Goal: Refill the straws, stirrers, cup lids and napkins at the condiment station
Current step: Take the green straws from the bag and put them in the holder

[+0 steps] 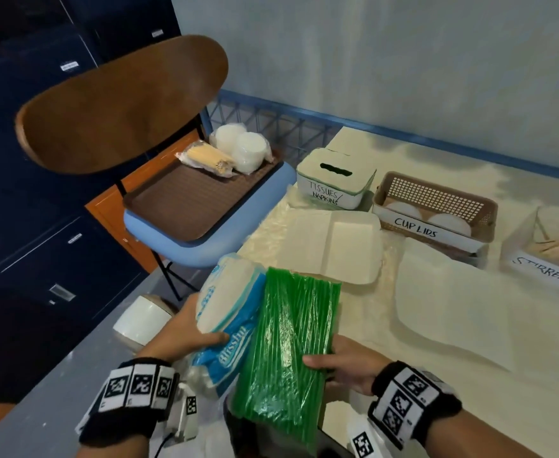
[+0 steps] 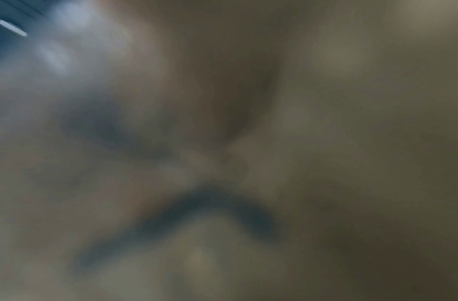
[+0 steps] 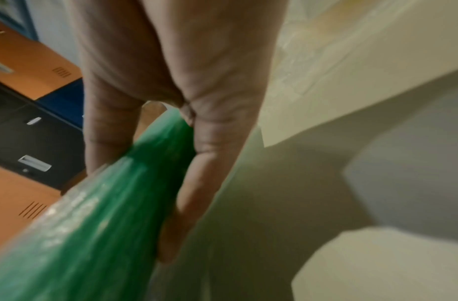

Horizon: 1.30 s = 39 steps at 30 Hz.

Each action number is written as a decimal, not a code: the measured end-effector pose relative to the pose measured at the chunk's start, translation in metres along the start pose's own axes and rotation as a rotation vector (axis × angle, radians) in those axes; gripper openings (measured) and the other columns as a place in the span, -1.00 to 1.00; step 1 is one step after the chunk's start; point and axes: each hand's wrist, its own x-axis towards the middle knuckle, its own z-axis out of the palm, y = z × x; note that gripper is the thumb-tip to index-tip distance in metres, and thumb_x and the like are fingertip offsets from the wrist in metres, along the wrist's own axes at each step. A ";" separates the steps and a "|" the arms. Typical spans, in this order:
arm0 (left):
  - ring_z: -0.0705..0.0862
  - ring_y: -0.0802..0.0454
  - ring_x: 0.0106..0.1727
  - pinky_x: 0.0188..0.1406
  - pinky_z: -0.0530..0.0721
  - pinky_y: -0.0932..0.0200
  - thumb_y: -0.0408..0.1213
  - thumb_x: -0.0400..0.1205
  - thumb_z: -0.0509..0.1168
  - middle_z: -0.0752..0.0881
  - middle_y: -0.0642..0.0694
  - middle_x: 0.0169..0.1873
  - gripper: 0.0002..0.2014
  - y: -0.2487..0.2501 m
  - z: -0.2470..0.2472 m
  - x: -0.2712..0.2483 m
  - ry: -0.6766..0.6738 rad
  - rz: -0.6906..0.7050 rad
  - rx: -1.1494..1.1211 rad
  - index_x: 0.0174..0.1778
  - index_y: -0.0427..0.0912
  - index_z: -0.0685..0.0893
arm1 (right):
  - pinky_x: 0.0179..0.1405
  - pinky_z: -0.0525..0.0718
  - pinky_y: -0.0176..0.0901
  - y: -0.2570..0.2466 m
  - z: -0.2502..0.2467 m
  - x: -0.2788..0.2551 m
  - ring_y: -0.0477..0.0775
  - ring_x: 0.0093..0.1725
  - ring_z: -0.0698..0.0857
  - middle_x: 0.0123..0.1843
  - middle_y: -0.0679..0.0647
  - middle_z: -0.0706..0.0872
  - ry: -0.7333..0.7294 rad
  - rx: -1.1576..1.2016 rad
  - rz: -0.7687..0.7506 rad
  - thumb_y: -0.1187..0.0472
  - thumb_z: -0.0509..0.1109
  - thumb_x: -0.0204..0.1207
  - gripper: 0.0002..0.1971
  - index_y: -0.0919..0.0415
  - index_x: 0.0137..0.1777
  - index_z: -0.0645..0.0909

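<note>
Right hand [image 1: 344, 361] grips the green straw pack [image 1: 291, 342] by its edge, thumb on top, fingers [image 3: 196, 193] curled under; left hand [image 1: 192, 328] wraps the blue-and-white napkin pack [image 1: 228, 312] beside it — both carried low over the table's [image 1: 470, 375] near edge, probably to unload together. Napkin box [image 1: 334, 183], cup-lid basket [image 1: 437, 206] and stirrer bin [image 1: 549, 252] wait farther back — left wrist view too blurred to read.

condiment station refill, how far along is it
Nothing looks refilled yet. In hand: the left hand grips the napkin pack and the right hand grips the green straw pack. Left: packed stirrers and bagged lids sit on the chair tray; the cup lids basket holds few.
</note>
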 end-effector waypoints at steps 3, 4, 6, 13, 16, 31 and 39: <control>0.58 0.04 0.23 0.22 0.58 0.10 0.13 -0.04 0.59 0.58 -0.03 0.20 0.05 0.010 -0.003 0.018 -0.050 0.063 -0.011 0.35 -0.08 0.29 | 0.37 0.54 0.03 0.006 -0.005 0.006 0.17 0.32 0.59 0.27 0.21 0.59 0.051 0.098 -0.009 0.37 0.43 0.44 -0.52 0.32 0.33 0.35; 0.58 0.05 0.25 0.27 0.56 0.07 0.13 -0.03 0.60 0.57 -0.01 0.22 0.07 0.012 -0.004 0.024 -0.064 0.074 -0.012 0.37 -0.08 0.29 | 0.18 0.64 -0.06 0.006 -0.006 0.008 0.10 0.15 0.67 0.17 0.18 0.66 0.054 0.129 -0.023 0.39 0.43 0.44 -0.56 0.29 0.28 0.40; 0.55 0.08 0.25 0.25 0.54 0.13 0.09 -0.01 0.57 0.54 0.02 0.22 0.06 0.022 -0.004 0.031 -0.089 0.093 -0.019 0.40 -0.06 0.26 | -0.01 0.65 -0.14 0.006 -0.007 0.009 0.02 -0.01 0.68 0.04 0.13 0.71 0.087 0.156 -0.058 0.38 0.46 0.40 -0.64 0.20 0.16 0.48; 0.52 -0.03 0.41 0.41 0.52 -0.17 0.25 -0.03 0.65 0.48 -0.11 0.43 0.28 0.000 -0.001 0.069 -0.128 0.087 0.001 0.55 -0.12 0.18 | -0.16 0.75 -0.10 0.010 -0.015 0.018 0.10 0.02 0.72 0.13 0.20 0.70 0.168 0.129 -0.131 0.32 0.47 0.44 -0.49 0.30 0.37 0.41; 0.47 -0.01 0.46 0.48 0.45 -0.14 0.25 0.01 0.63 0.44 -0.06 0.47 0.27 -0.004 0.002 0.076 -0.138 0.112 0.022 0.57 -0.11 0.17 | 0.22 0.63 0.12 0.011 -0.016 0.023 0.24 0.40 0.52 0.49 0.16 0.45 0.289 0.036 -0.186 0.19 0.57 0.34 -0.14 0.18 0.57 0.17; 0.16 -0.04 0.63 0.57 0.16 0.07 0.33 0.37 0.35 0.07 -0.11 0.65 0.15 0.042 -0.012 0.046 -0.055 0.000 0.080 0.64 -0.21 -0.14 | 0.56 0.25 0.05 -0.009 0.002 -0.017 0.22 0.57 0.20 0.59 0.20 0.04 0.737 -0.390 -0.443 0.02 0.50 0.41 0.00 0.22 0.63 -0.12; 0.42 -0.16 0.50 0.51 0.38 -0.10 0.26 0.58 0.07 0.40 -0.19 0.52 -0.23 0.098 -0.119 0.051 0.210 0.016 0.258 0.58 -0.21 0.25 | 0.28 0.57 -0.04 -0.117 0.044 -0.084 -0.06 0.23 0.61 0.44 0.01 0.41 0.331 -0.063 -0.702 0.19 0.43 0.47 -0.34 0.01 0.53 0.23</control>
